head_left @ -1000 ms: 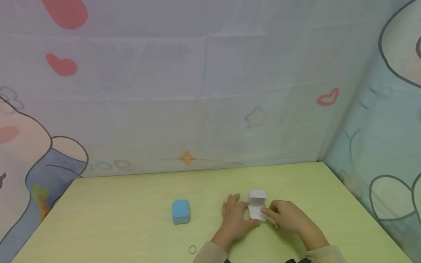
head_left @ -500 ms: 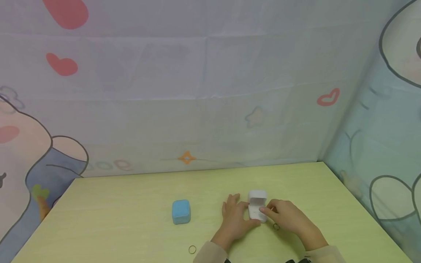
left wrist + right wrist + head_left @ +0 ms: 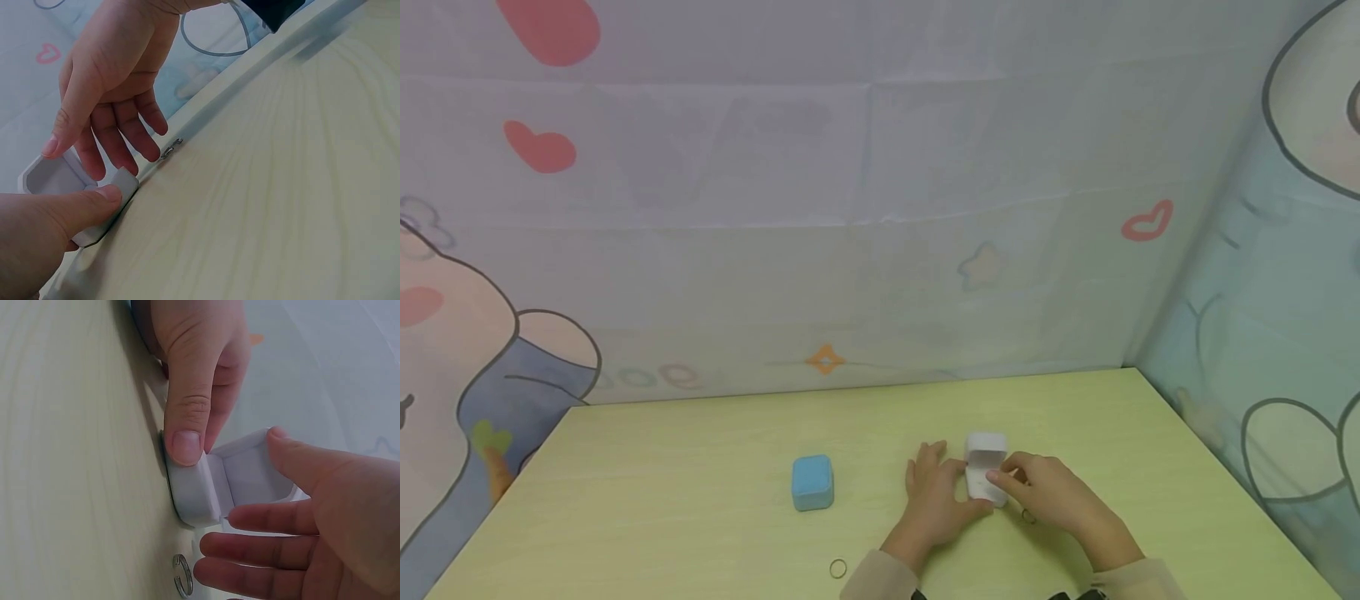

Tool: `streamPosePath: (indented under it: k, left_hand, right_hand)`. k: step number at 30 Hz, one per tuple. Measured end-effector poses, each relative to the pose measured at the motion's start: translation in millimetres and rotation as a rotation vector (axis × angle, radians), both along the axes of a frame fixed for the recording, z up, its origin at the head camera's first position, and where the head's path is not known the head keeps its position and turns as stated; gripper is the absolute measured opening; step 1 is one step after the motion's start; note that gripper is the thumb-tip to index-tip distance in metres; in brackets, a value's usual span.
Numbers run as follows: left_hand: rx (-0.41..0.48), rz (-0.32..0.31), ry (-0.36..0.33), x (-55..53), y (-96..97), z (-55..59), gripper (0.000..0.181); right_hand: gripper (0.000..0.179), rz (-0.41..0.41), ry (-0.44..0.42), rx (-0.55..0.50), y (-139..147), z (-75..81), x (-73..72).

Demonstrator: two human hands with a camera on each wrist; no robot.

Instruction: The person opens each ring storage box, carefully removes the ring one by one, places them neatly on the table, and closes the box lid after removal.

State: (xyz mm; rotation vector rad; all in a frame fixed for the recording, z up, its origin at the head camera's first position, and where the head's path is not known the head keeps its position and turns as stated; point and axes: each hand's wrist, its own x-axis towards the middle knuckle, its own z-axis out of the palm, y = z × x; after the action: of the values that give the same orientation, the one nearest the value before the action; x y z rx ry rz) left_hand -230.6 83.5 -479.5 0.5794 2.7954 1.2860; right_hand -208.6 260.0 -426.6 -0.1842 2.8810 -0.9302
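Note:
A small white ring box [image 3: 986, 442] stands with its lid raised on the table. My left hand [image 3: 934, 500] grips the base from the left side, and its thumb [image 3: 187, 445] presses on the front edge. My right hand [image 3: 1063, 498] is at the box's right side with loosely extended fingers. Its thumb tip [image 3: 279, 433] is right at the lid's rim and its index fingertip is beside the hinge side. Nothing shows between that thumb and finger. A thin metal ring [image 3: 189, 580] lies by the box, below the right hand's fingers.
Left of the hands, a closed light-blue box [image 3: 812, 482] stands on the pale wood-grain table [image 3: 685, 492]. Another thin ring [image 3: 831, 570] lies near the front edge. A printed cloth [image 3: 880, 300] hangs behind the table.
My right hand has shifted slightly left, its thumb reaching further across the box opening. The left hand, both boxes and the rings have stayed in place.

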Motion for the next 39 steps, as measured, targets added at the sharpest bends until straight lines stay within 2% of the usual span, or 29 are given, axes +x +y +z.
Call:
streamPosePath:
  k: [7, 22, 39]
  left_hand:
    - [0.000, -0.005, 0.001, -0.5, -0.1, 0.2, 0.055]
    - [0.015, -0.008, -0.007, 1.0, -0.9, 0.9, 0.054]
    - [0.026, -0.004, -0.056, 1.1, -0.4, 1.8, 0.055]
  right_hand:
    - [0.053, 0.014, 0.011, -0.016, -0.9, 0.9, 1.2]
    - [0.055, -0.035, 0.034, 0.027, 1.2, 1.7, 1.2]
    - [0.061, -0.031, 0.076, -0.025, -1.1, -1.6, 0.4]
